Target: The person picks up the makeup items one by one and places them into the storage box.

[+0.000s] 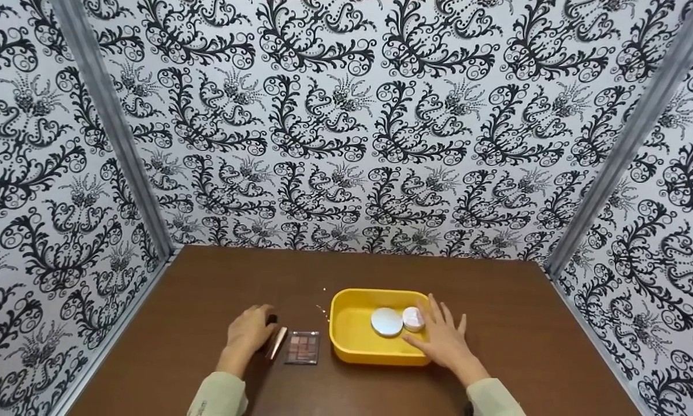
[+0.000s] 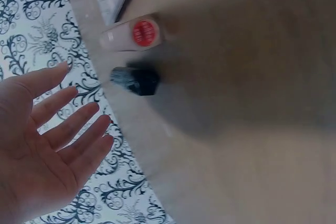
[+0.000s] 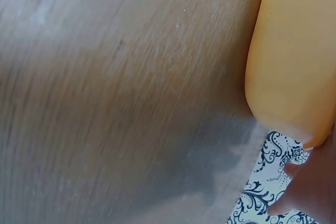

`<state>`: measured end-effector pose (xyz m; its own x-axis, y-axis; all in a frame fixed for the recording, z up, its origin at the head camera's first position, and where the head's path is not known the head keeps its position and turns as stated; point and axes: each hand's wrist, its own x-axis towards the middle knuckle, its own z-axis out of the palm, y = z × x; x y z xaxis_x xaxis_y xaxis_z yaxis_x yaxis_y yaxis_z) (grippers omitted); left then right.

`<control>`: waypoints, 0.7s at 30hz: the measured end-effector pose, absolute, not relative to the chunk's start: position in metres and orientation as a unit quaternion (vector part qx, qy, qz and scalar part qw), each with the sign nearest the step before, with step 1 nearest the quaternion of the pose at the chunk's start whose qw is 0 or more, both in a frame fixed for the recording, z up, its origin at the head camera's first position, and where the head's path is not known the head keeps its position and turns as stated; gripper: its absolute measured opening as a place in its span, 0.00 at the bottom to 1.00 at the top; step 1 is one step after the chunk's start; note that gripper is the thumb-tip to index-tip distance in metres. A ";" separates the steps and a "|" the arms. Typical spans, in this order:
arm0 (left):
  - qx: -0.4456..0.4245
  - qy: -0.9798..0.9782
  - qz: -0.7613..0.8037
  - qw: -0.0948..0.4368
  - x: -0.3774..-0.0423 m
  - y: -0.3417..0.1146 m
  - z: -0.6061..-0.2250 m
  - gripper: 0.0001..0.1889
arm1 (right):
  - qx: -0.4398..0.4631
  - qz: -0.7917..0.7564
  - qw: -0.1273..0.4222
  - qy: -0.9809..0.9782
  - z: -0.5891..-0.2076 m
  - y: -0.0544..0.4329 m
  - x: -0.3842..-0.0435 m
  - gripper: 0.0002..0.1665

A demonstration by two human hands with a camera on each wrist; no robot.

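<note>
L hand (image 1: pixel 249 330) & R hand (image 1: pixel 443 338) unclenched, empty, R hiding pt of yellow tub (image 1: pixel 375 357).

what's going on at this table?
Someone's working with both hands around a yellow tray. The left hand is open near a dark item, holding nothing; a red-labelled container and a palette lie on the table between it and the tray. The right hand is spread at the tray's right end. Two round pieces sit inside.
</note>
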<state>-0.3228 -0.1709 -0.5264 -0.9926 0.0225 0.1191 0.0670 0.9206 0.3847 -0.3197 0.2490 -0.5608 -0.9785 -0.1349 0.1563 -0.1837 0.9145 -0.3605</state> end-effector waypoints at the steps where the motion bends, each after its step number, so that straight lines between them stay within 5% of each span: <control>1: -0.024 -0.979 -0.197 0.055 -0.322 -0.172 -0.528 0.21 | 0.081 0.191 0.064 -0.976 -0.561 0.249 -0.320 0.54; 21: 0.007 -0.978 -0.203 0.046 -0.320 -0.176 -0.555 0.25 | 0.083 0.196 0.077 -0.974 -0.562 0.250 -0.321 0.53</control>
<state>-0.3204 -0.1764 -0.5555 -0.9957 -0.0322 0.0865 0.0049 0.9173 0.3982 -0.3212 0.2496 -0.5618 -0.9744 -0.1323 0.1817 -0.1922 0.9096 -0.3685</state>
